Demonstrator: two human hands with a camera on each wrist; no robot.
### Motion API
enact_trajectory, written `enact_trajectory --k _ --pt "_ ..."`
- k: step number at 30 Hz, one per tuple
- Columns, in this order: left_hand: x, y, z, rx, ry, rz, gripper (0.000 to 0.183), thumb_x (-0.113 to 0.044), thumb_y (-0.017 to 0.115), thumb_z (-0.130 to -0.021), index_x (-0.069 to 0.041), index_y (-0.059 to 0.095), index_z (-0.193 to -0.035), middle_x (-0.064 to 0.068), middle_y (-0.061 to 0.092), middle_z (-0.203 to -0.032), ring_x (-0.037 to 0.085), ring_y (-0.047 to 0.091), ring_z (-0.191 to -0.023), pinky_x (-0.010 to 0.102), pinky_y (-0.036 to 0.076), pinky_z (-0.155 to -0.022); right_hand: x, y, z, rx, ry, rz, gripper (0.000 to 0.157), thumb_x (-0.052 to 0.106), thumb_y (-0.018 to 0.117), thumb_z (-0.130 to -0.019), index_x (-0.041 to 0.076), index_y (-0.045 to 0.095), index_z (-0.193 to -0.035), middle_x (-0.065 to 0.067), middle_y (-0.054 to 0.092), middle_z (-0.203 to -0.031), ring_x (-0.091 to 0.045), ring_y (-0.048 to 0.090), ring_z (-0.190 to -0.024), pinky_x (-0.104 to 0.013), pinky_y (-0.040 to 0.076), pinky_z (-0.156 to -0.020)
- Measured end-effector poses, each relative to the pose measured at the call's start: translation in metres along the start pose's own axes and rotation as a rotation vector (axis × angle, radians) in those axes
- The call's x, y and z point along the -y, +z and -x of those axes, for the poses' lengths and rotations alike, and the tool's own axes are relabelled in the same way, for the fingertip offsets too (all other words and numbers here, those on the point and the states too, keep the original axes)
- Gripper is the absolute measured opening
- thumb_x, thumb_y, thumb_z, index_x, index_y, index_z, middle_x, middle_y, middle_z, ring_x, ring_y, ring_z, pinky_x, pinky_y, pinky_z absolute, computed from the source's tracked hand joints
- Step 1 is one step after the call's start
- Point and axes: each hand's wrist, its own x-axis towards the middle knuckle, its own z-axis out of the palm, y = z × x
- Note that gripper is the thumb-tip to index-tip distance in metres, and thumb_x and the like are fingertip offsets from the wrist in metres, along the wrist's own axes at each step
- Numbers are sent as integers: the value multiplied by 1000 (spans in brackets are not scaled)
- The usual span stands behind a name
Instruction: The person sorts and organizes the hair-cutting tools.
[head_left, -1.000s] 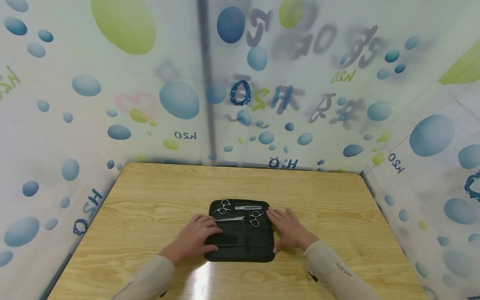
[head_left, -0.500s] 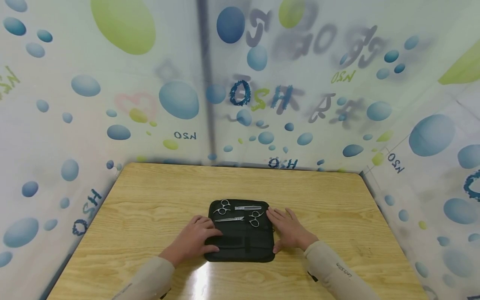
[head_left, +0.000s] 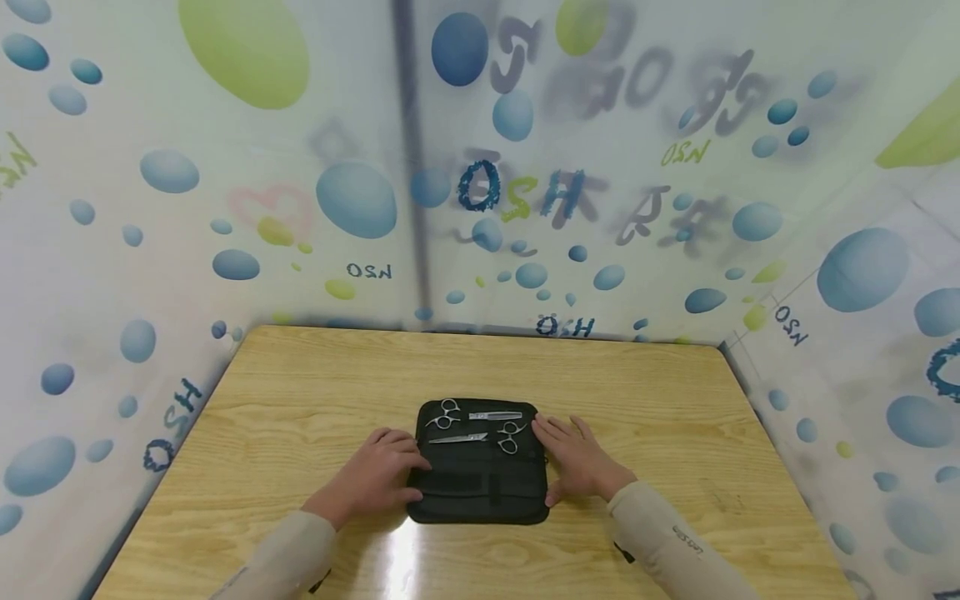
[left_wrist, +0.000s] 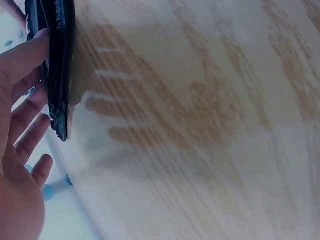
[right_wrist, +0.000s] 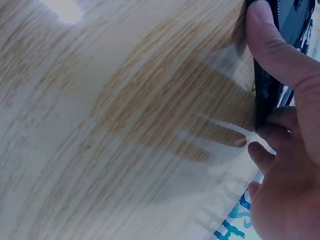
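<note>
A black zip case (head_left: 480, 479) lies opened flat on the table. In its far half rest two pairs of silver scissors: thinning scissors (head_left: 495, 415) above and hairdressing scissors (head_left: 459, 438) below, with handles at opposite ends. My left hand (head_left: 373, 473) is at the case's left edge, thumb and fingertips touching it. Along the right edge my right hand (head_left: 581, 462) touches the case with spread fingers, its thumb near the front corner. In the left wrist view the left fingers (left_wrist: 31, 112) look loosely extended beside the rim. The right wrist view has the right thumb (right_wrist: 277, 45) against the zipped edge.
The wooden table (head_left: 315, 375) extends around the case on every side. Behind it and at both sides stand pale walls (head_left: 360, 108) printed with blue and green drops and lettering.
My left hand has slid slightly leftward, from lying partly over the case to its left edge. The right hand, case and scissors look unmoved.
</note>
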Motion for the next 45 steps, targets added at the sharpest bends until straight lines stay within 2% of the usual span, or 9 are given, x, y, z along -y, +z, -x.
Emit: enact_trajectory --k 8,13,18,26,32,37,40,42,45 --pt "0 -4 -3 10 55 -22 36 -46 77 -77 -26 76 -106 -7 71 -104 18 58 -108 46 43 -99 2 -3 1 -1 -12 -10 119 48 89 -60 6 29 -153 -9 28 -161 -32 28 -148 -58 12 -119" --pt "2 -2 -5 -4 -25 24 27 -44 69 -87 -25 76 -106 -11 73 -103 18 59 -110 49 42 -101 0 -5 0 5 -11 -27 114 45 89 -63 6 31 -153 -9 29 -161 -32 27 -148 -59 12 -119" --pt "7 0 -7 -19 -83 10 24 -40 64 -92 -24 75 -106 -9 73 -103 21 57 -117 49 41 -103 -2 -6 -2 -11 -2 -46 101 36 88 -69 7 35 -151 -8 33 -159 -32 29 -147 -59 11 -119" --pt "9 0 -14 -118 -31 -44 17 -31 70 -89 -20 76 -101 -4 71 -109 25 58 -119 49 44 -100 -6 -11 -9 -116 40 -83 69 25 78 -82 6 49 -142 -11 51 -146 -35 39 -141 -60 17 -117" --pt "11 2 -21 -123 -110 -42 12 -30 69 -90 -21 76 -94 -4 71 -107 23 58 -118 48 45 -99 -10 -10 -20 -165 100 -90 60 25 73 -87 6 51 -140 -11 54 -143 -34 44 -138 -58 21 -117" --pt "16 4 -29 -218 -145 -26 4 -22 71 -89 -19 73 -90 -2 70 -99 23 62 -107 49 48 -94 -11 -13 -28 -173 107 -95 57 24 72 -88 6 52 -139 -12 54 -143 -34 44 -137 -58 22 -116" --pt "22 5 -34 -255 -209 -18 12 -13 69 -87 -14 72 -99 2 72 -103 26 63 -106 51 48 -94 -12 -15 -32 -160 110 -64 56 24 71 -89 6 52 -139 -12 52 -144 -34 43 -138 -58 23 -116" --pt "26 7 -37 -231 -265 -14 24 -9 67 -86 -12 71 -109 4 72 -108 28 62 -110 53 47 -96 -12 -16 -35 -145 113 -44 58 24 72 -88 5 52 -139 -13 52 -145 -34 42 -139 -57 23 -116" --pt "30 7 -40 -154 -328 -6 38 -7 67 -84 -12 66 -121 6 70 -118 32 59 -118 56 45 -99 -11 -18 -38 -112 121 -28 63 25 75 -85 5 52 -139 -12 49 -147 -35 38 -141 -57 21 -117"
